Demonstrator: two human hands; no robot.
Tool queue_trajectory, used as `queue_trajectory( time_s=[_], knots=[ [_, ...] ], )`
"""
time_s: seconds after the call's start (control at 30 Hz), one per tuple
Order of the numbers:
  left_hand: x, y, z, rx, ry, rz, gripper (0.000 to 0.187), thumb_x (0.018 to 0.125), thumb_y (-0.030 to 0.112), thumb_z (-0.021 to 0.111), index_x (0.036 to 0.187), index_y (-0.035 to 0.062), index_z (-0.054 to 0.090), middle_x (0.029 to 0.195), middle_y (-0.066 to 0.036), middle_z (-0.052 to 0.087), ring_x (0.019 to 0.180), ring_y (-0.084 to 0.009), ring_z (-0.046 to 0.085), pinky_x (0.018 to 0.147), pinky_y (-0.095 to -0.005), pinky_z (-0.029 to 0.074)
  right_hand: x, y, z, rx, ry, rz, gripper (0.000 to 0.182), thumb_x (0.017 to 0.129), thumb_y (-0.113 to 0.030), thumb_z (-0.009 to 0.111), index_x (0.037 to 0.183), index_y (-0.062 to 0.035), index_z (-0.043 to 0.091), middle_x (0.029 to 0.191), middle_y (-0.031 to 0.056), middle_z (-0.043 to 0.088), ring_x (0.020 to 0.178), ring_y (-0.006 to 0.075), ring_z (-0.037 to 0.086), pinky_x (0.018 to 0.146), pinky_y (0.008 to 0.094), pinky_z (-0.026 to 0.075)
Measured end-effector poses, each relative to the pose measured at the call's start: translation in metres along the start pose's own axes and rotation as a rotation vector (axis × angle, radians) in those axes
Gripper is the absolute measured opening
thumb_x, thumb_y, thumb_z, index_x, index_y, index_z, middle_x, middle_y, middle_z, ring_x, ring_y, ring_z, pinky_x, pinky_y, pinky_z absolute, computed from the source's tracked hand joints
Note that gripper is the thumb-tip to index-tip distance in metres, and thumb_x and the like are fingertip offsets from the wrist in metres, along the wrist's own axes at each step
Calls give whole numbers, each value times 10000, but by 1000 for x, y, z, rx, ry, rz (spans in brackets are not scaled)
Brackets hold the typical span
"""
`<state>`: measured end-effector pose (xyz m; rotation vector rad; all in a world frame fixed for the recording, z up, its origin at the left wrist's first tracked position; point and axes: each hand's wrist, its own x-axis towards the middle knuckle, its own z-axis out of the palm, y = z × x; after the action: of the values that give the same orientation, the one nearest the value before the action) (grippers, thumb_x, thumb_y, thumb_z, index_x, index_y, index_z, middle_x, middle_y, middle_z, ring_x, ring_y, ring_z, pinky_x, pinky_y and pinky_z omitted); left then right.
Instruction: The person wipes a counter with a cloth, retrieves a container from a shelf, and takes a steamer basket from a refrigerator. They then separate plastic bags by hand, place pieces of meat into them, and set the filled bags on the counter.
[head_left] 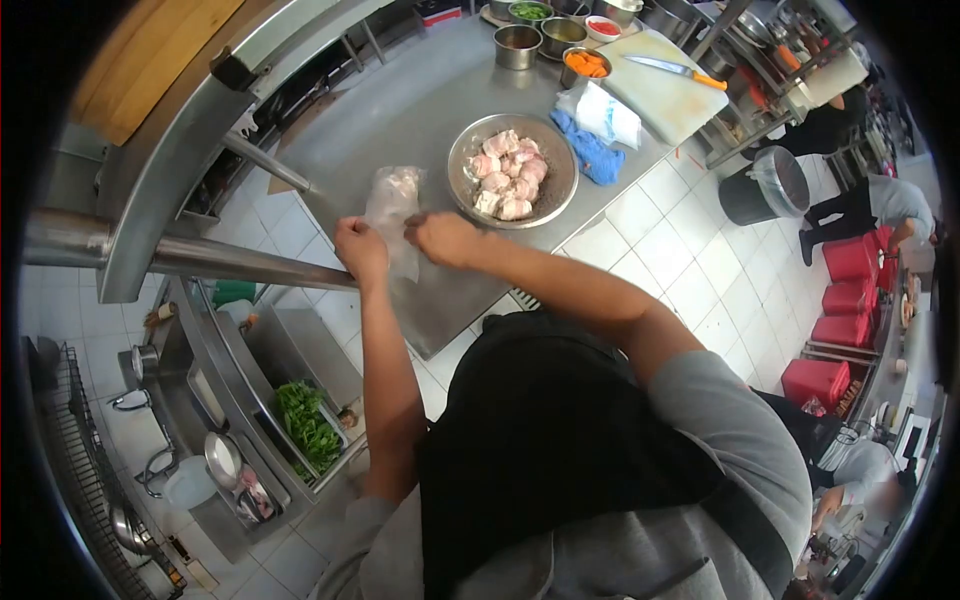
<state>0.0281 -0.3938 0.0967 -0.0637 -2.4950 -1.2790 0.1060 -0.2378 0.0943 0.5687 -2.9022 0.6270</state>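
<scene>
A clear plastic bag [392, 212] lies on the steel table, with something pale pink inside its far end, perhaps raw meat. My left hand [362, 247] is closed on the left edge of the bag's near part. On the other side, my right hand [440, 239] has its fingers curled and pinches the right edge. To the right of the bag stands a steel bowl [464, 205] holding several pieces of raw meat [515, 185] with dark specks of seasoning around them.
A blue cloth [588, 150] and a white packet [606, 113] lie right of the bowl. Behind are a cutting board [675, 100] with an orange-handled knife [690, 74] and several small containers, one with orange pieces [587, 65]. A steel bar [250, 265] runs beside my left hand.
</scene>
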Motion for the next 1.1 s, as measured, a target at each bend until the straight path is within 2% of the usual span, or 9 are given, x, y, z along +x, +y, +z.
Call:
queue_trajectory(
  time_s=[0.2,0.3,0.43,0.53,0.63,0.83,0.9,1.0,1.1],
  knots=[
    [2,-23,4,140,93,143,237,820,-5,559,1053,-2,603,1014,-194,585,929,-381,559,884,-436,448,-66,-25,-31,227,306,-63,170,819,-131,671,971,-58,651,1012,129,670,896,330,690,731,437,571],
    [-23,80,-24,249,282,418,302,856,-5,557,1156,7,590,1037,-201,569,910,-357,571,852,-421,473,-113,-10,-91,577,230,130,128,819,-86,679,933,-55,630,935,117,656,884,312,689,710,416,567],
    [-75,151,12,-456,-290,301,191,941,46,606,1122,-3,641,1047,-125,655,877,-199,625,773,-336,512,-195,56,-123,674,400,512,134,841,-51,701,800,-27,575,791,84,607,710,168,624,635,319,508],
    [-113,209,72,-630,-685,404,181,926,53,650,1093,-17,653,997,-94,679,864,-178,633,732,-318,516,-250,112,-132,548,525,711,126,851,-95,717,874,-12,625,839,101,650,706,198,633,660,326,516],
    [-123,251,152,-366,-863,610,236,911,68,628,1117,-47,631,1018,-191,650,898,-336,645,807,-385,513,-284,140,-150,524,601,835,165,864,-96,700,993,-9,647,930,127,668,718,234,642,691,349,529],
    [-125,257,341,-35,-743,938,276,877,100,643,1121,-29,657,1149,-186,633,1113,-352,575,953,-449,455,-351,188,-174,533,536,868,223,875,-84,672,1085,-14,645,1007,162,674,819,282,685,740,379,536],
    [-126,254,368,163,-577,1074,263,863,133,654,1097,15,681,1118,-155,631,1098,-332,567,956,-463,438,-377,203,-177,564,538,898,222,878,-91,670,1086,-15,645,1005,163,674,818,278,684,740,380,535],
    [-115,251,380,423,-866,988,286,862,142,656,1122,24,685,1088,-155,642,1083,-338,573,950,-474,426,-413,218,-180,539,468,984,206,888,-129,672,1059,-16,652,956,156,688,796,270,677,728,382,532],
    [-107,251,384,513,-887,952,254,853,140,661,1086,43,690,1031,-130,640,1065,-327,576,912,-455,431,-438,236,-180,594,474,982,193,886,-127,671,1043,-16,652,937,155,694,789,271,676,726,384,531]
  ],
)
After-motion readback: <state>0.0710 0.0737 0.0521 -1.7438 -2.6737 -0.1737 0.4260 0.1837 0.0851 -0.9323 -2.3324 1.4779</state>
